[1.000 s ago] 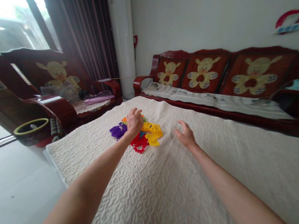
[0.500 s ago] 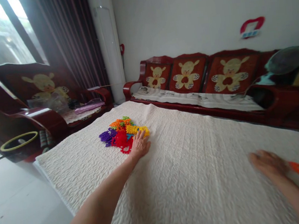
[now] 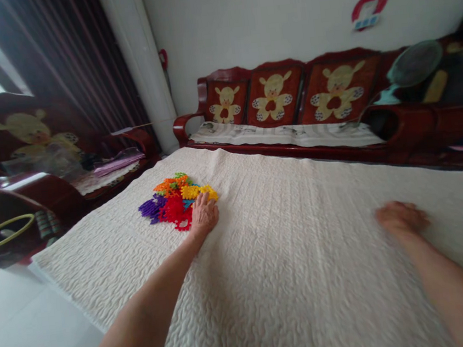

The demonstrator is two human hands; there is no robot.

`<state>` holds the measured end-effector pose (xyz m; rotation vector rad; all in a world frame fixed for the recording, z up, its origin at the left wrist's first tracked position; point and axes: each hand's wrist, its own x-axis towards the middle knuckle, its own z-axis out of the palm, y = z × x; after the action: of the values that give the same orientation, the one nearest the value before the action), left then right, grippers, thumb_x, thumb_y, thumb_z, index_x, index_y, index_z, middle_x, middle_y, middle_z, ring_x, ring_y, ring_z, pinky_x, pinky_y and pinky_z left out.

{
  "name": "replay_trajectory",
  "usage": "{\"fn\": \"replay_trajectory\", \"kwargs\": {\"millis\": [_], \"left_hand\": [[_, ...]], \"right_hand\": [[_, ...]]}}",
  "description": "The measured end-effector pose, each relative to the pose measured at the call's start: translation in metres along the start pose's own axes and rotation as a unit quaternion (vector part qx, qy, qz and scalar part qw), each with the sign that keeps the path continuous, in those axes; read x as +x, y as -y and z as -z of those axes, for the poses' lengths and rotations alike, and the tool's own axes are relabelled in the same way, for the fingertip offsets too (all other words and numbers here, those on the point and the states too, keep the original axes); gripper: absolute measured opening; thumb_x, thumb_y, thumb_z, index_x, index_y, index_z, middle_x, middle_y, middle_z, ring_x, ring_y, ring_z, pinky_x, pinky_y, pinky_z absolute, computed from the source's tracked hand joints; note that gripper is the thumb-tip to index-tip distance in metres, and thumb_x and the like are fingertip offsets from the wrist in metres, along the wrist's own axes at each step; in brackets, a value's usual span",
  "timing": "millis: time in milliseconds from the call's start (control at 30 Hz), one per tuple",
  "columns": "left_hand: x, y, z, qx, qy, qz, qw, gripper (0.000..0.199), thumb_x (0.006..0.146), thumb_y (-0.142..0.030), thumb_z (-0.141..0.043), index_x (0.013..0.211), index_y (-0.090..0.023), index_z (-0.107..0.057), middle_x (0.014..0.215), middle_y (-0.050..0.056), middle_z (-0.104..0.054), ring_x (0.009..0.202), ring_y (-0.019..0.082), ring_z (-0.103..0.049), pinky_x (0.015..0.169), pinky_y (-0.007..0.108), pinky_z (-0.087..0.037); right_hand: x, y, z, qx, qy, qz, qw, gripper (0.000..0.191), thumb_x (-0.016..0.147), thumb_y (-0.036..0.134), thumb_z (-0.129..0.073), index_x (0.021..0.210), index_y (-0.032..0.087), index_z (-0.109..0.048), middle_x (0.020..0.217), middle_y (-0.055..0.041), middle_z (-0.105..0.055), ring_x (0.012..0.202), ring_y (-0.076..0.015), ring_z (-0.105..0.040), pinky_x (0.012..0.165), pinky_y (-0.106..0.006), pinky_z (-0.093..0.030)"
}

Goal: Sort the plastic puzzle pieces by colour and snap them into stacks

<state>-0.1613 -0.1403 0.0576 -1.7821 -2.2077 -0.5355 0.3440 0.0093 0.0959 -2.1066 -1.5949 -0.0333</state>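
At left on the cloth [image 3: 290,255], your left hand [image 3: 205,215] lies spread over the coloured pieces' [image 3: 172,206] right edge — likely steadying them; lifting one calls for a pinch. Your right hand [image 3: 402,216], at right, blurs — grip unclear.

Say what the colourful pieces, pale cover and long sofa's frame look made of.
Colourful pieces: probably plastic, judging by bright, saturated colours and toothed edges.
Pale cover: matt quilted fabric, from its wavy stitched relief.
Long sofa's frame: likely varnished wood, dark red-brown with a soft shine; grain isn't discernible.
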Motion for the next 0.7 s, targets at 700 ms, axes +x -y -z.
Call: {"fn": "replay_trajectory", "kwargs": {"millis": [700], "left_hand": [[-0.003,-0.001,0.002,-0.004,-0.017,0.001,1.0,0.035,0.091,-0.022,-0.044,0.113,-0.02,-0.071,0.145,0.013,-0.054,0.139,0.032,-0.043,0.11,0.049,-0.04]], "right_hand": [[-0.06,0.111,-0.05,0.065,0.159,0.177,0.969,0.025,0.069,0.036,-0.069,0.089,0.021,-0.074,0.091,-0.0082,-0.071,0.084,-0.0232,-0.067,0.079,-0.033,-0.05]]}}
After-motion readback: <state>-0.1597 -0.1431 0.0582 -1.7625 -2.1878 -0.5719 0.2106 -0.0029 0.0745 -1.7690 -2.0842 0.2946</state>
